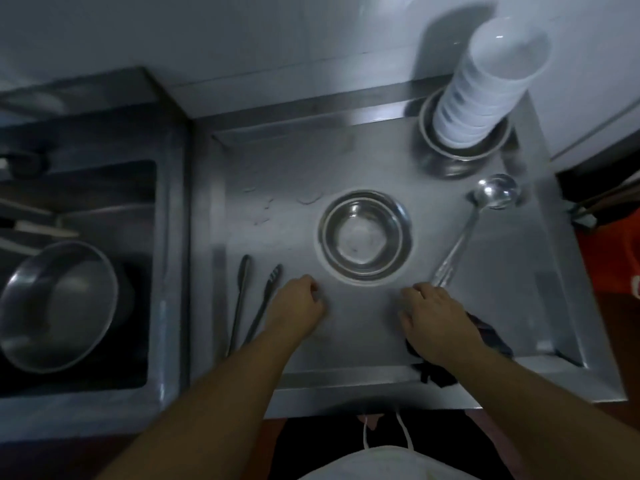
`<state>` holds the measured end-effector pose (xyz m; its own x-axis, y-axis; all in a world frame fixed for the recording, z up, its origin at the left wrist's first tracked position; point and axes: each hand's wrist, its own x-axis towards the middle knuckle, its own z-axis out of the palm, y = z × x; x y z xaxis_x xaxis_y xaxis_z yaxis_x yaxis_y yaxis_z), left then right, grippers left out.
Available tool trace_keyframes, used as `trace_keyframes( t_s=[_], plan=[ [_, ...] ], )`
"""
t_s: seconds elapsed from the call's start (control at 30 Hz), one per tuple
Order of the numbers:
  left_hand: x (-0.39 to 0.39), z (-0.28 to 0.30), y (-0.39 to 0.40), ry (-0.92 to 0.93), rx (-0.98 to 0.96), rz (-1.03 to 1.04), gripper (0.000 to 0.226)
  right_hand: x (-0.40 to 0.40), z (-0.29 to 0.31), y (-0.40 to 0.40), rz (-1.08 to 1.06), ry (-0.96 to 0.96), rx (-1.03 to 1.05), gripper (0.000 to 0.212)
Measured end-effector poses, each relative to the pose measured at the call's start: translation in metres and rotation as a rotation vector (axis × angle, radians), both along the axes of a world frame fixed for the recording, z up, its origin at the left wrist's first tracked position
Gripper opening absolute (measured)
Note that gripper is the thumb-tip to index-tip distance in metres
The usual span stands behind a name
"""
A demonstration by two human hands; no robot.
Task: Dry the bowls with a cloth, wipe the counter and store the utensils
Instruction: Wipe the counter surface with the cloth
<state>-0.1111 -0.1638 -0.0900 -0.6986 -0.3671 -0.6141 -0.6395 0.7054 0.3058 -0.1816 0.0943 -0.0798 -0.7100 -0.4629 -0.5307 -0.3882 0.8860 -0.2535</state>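
A steel bowl (364,238) stands upright in the middle of the steel counter (519,282). Right of it lies a ladle (462,233), its handle end just beyond my right hand's fingertips. Two slim metal utensils (254,303) lie side by side at the left. My left hand (299,308) hovers near the bowl's front left with loosely curled fingers and holds nothing. My right hand (434,322) rests palm down, fingers straight, on a dark cloth (486,336) at the counter's front edge. Water drops (259,207) sit on the counter behind the utensils.
At the back right, a tall stack of white plastic bowls (485,84) stands upside down on stacked steel bowls (450,164). A sink (86,202) at the left holds a large steel pot (59,306) and more utensils. A wall runs behind the counter.
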Motion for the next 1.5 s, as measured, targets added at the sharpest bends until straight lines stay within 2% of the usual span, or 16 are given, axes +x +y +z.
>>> trace_keyframes(
  t_s=[0.17,0.3,0.37,0.63,0.83,1.0,1.23,1.4,1.5],
  plan=[
    [0.055,-0.004,-0.063,0.004,-0.135,0.085,0.027,0.021,-0.004,-0.058,0.071,-0.073,0.043,0.043],
    [0.081,-0.012,-0.090,-0.031,-0.184,0.214,0.062,0.043,-0.004,-0.090,0.112,-0.099,0.072,0.038],
    [0.089,-0.019,-0.096,-0.091,-0.191,0.206,0.067,0.052,-0.004,-0.100,0.114,-0.107,0.078,0.040],
    [0.093,-0.030,-0.100,-0.190,-0.180,0.181,0.065,0.066,-0.004,-0.098,0.087,-0.112,0.097,0.041],
    [0.080,-0.019,-0.090,-0.139,-0.136,0.246,0.056,0.061,-0.001,-0.075,0.053,-0.070,0.101,0.040],
    [0.032,0.002,-0.057,-0.051,-0.072,0.183,0.053,0.055,0.004,-0.044,0.007,-0.045,0.092,0.037],
    [-0.063,0.016,0.042,0.060,0.037,0.019,0.046,0.043,0.009,0.016,-0.158,0.024,0.041,0.027],
    [-0.119,0.011,0.111,0.037,0.013,-0.138,0.050,0.031,0.012,0.058,-0.273,0.000,-0.020,0.038],
    [-0.145,0.006,0.139,0.035,-0.007,-0.151,0.052,0.024,0.010,0.081,-0.303,-0.027,-0.009,0.043]
  ],
)
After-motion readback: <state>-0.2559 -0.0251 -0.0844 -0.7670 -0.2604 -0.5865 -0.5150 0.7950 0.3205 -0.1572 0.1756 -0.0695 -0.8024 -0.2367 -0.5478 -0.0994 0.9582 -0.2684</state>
